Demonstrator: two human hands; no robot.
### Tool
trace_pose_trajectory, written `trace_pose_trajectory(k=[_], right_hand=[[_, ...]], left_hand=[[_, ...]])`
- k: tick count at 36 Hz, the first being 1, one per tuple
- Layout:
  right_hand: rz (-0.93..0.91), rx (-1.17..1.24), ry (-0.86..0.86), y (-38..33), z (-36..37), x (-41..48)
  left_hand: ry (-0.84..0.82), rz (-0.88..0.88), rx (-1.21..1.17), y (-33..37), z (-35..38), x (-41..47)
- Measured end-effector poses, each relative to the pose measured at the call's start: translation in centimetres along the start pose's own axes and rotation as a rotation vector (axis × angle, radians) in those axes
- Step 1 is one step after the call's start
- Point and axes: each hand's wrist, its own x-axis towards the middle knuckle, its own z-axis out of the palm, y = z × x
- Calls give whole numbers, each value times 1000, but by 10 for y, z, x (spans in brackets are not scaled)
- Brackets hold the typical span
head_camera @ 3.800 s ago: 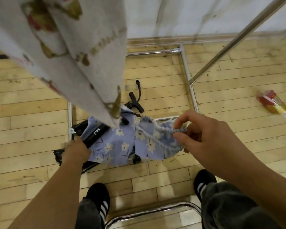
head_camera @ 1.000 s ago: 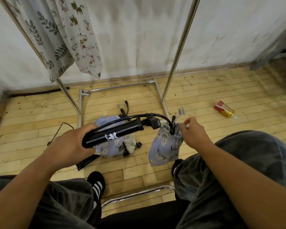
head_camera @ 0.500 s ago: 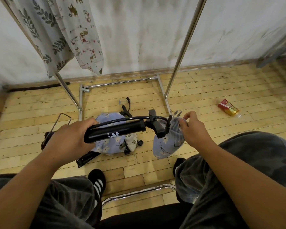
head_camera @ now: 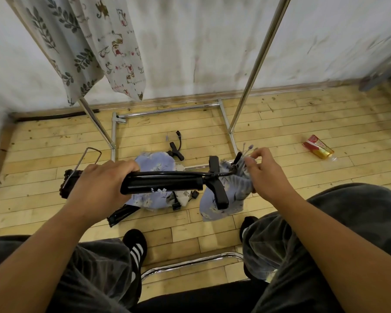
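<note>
Head: pump (head_camera: pixel 163 185) now further across pouch (head_camera: pixel 239 195)

We look through a single wide-angle camera worn on the head, facing forward and tilted down. It sits close above the lap. The knees (head_camera: pixel 325 233) fill the bottom edge, and the left hand (head_camera: pixel 99 184) gripping the pump (head_camera: pixel 160 185) and the right hand (head_camera: pixel 266 175) pinching the cloth bag (head_camera: pixel 237 197) lie mid-frame. The floor (head_camera: pixel 303 123), rack foot (head_camera: pixel 167 108) and wall (head_camera: pixel 190 41) stand farther off.
</note>
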Motion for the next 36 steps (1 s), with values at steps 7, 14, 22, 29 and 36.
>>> trace_pose_trajectory(k=[7, 14, 22, 29, 36], right_hand=[[48, 64, 96, 0, -5, 3], [-32, 38, 83, -2, -8, 1], [-217, 20, -120, -11, -4, -12], [-306, -23, -187, -14, 4, -17], [-304, -35, -142, -18, 11, -13]], left_hand=[[2, 25, 58, 4, 0, -1], [-14, 81, 85, 6, 1, -2], [-66, 71, 97, 6, 3, -2], [-165, -1, 57, 8, 1, -1], [-282, -38, -7, 13, -2, 2]])
